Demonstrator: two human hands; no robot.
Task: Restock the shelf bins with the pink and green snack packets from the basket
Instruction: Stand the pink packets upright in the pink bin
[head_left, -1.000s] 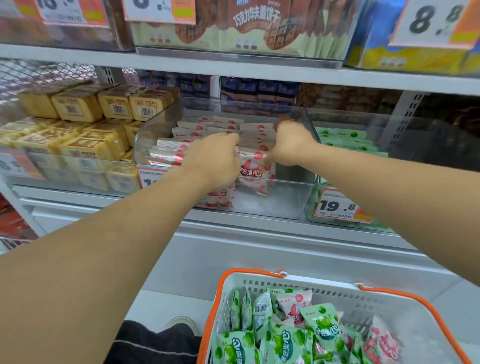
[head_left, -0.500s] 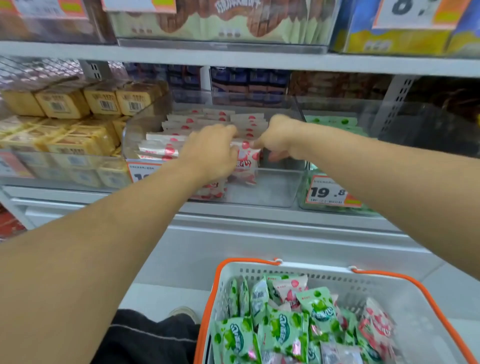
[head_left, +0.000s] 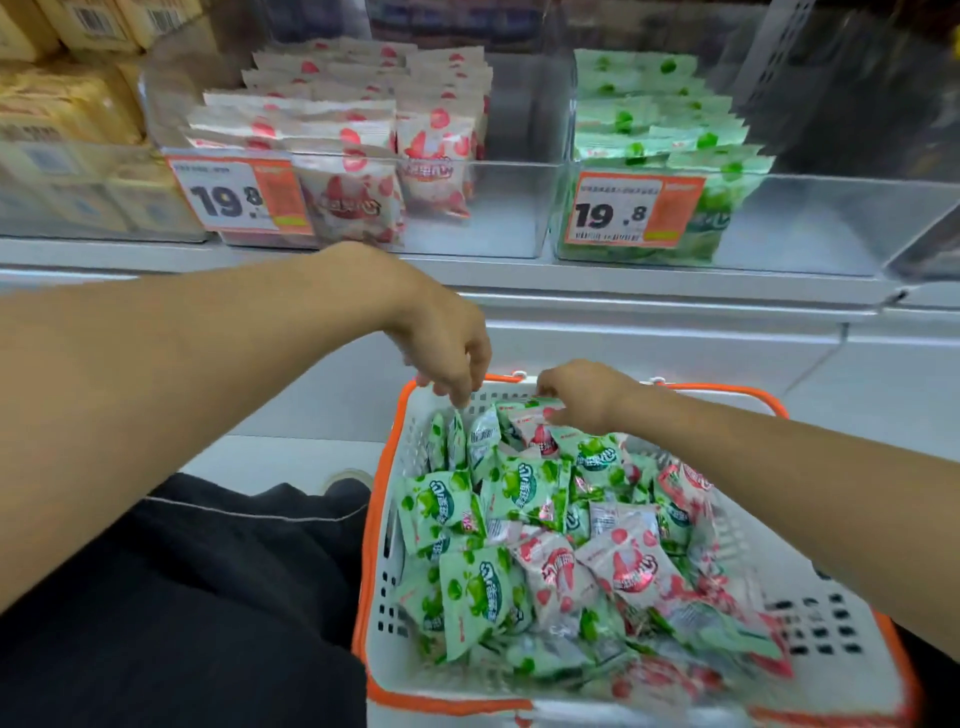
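A white basket with an orange rim (head_left: 373, 519) sits low in front of me, full of green packets (head_left: 478, 587) and pink packets (head_left: 628, 566). My left hand (head_left: 447, 353) hangs over the basket's far left corner, its fingertips down at the top of an upright green packet (head_left: 457, 431); whether it grips is unclear. At the far end, my right hand (head_left: 587, 397) curls its fingers on the top edge of a pink packet (head_left: 540, 434). Above on the shelf, the clear pink-packet bin (head_left: 498, 208) and the green-packet bin (head_left: 805, 223) both hold rows of packets.
Orange price tags (head_left: 239, 195) hang on both bin fronts. Yellow boxed goods (head_left: 57, 114) fill the bin to the left. A grey shelf ledge (head_left: 623, 291) runs between the bins and the basket. My dark trouser leg (head_left: 208, 597) lies left of the basket.
Both hands have left the pink-packet bin and come down to the basket's far end. The view has tilted down, so the basket fills the lower frame.
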